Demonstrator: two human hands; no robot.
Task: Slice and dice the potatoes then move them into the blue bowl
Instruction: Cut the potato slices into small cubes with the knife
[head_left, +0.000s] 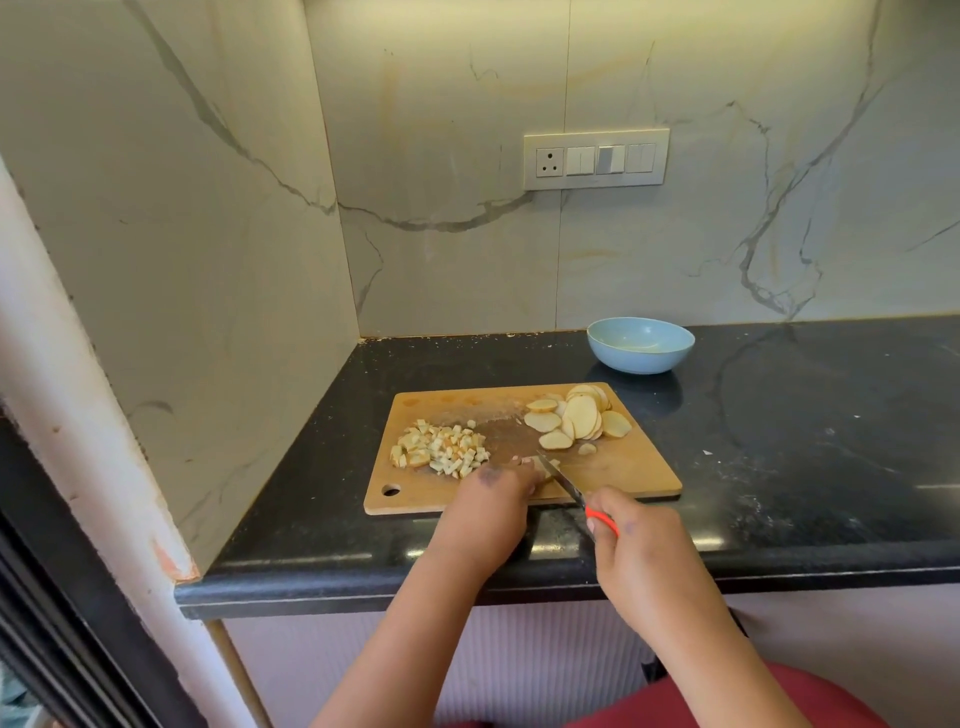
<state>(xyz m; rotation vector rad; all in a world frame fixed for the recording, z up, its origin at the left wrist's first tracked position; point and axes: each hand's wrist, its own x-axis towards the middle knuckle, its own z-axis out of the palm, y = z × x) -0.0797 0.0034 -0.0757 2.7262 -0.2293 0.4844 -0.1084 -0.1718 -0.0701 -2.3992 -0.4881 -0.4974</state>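
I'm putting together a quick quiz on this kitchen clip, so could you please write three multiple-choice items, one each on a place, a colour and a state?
1. Where does the pile of diced potato lie on the cutting board?
A. left part
B. right part
C. off the board

2. What colour is the knife handle?
A. black
B. orange-red
C. green

3. What state is the blue bowl in?
A. full of dice
B. upside down
C. upright, no potato in it

Answers:
1 A, the dice sit left of the bare centre, with the potato slices on the right.
2 B, orange-red shows in the grip of the right hand, while the left hand steadies a piece.
3 C, its pale inside is bare.
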